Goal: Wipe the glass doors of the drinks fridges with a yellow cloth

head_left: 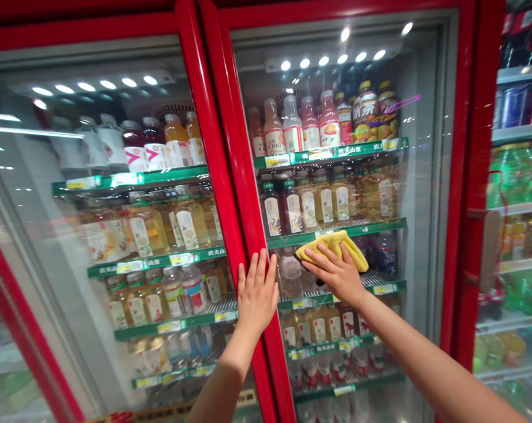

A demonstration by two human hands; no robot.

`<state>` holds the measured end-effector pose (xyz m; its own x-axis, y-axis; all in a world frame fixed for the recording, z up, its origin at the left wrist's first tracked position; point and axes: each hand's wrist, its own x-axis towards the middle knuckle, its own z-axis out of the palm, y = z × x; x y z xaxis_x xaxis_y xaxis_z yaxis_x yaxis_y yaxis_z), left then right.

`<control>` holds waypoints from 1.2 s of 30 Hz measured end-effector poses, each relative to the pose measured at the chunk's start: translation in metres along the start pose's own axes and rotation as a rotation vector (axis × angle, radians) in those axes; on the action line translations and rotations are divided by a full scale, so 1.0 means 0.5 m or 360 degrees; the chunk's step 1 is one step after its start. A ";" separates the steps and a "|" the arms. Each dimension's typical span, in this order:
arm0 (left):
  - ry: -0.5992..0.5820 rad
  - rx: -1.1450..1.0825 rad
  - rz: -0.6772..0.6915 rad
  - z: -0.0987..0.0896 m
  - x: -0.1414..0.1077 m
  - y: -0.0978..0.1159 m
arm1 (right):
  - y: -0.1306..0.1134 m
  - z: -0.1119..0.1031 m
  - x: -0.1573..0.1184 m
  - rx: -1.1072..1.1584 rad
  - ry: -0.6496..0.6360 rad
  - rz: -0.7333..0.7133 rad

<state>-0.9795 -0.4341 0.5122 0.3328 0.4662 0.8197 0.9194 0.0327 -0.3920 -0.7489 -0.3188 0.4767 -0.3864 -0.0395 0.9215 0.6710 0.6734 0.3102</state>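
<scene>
My left hand lies flat on the red door frame where two glass cooler doors meet, its fingers stretched upward. Over the right-hand glass door, my right hand presses a folded yellow cloth with a dark edge against the pane. The fingers rest on top of the cloth, and its lower part is hidden under the palm. Behind the glass, a green-edged shelf runs just above the cloth.
Bottled drinks stand on several shelves behind the right door. More bottles fill the shelves behind the left glass door. At the far right, another shelf unit holds cans and green bottles. Lights reflect in the panes.
</scene>
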 end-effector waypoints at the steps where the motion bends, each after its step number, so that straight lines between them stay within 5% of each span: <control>1: 0.0010 -0.0001 0.0004 -0.003 -0.005 -0.008 | 0.008 -0.001 -0.002 -0.0017 0.0051 0.0052; 5: 0.0033 -0.0015 0.0012 -0.015 -0.017 -0.029 | -0.003 0.012 0.081 -0.0117 0.0264 0.0444; 8: 0.0036 -0.0029 0.0031 -0.018 -0.023 -0.035 | -0.062 0.032 0.136 -0.0106 0.0216 0.0477; 14: 0.0034 -0.0062 0.0085 -0.021 -0.040 -0.046 | -0.112 0.043 0.048 0.0001 -0.0011 -0.0032; 17: 0.0022 -0.0075 0.0118 -0.024 -0.047 -0.053 | -0.099 0.035 0.051 -0.0054 0.0048 0.0098; 22: 0.0007 -0.0079 0.0113 -0.025 -0.053 -0.061 | -0.132 0.039 0.149 -0.0169 0.0163 0.0489; 27: -0.0015 -0.0092 0.0109 -0.021 -0.072 -0.070 | -0.171 0.046 0.111 -0.0066 0.0051 0.0223; 30: -0.0049 -0.0097 0.0106 -0.020 -0.084 -0.072 | -0.175 0.039 0.073 0.0006 0.0157 0.0275; 33: -0.0070 -0.0097 0.0091 -0.019 -0.092 -0.071 | -0.184 0.032 0.081 0.0030 0.0347 0.0366; 36: -0.0090 -0.0085 0.0102 -0.021 -0.098 -0.071 | -0.195 0.035 0.114 -0.0035 0.0248 0.0150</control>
<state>-1.0264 -0.4675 0.4905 0.3803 0.5152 0.7681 0.9070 -0.0451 -0.4187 -0.8475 -0.3740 0.4951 -0.2195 -0.0917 0.9713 0.7139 0.6635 0.2239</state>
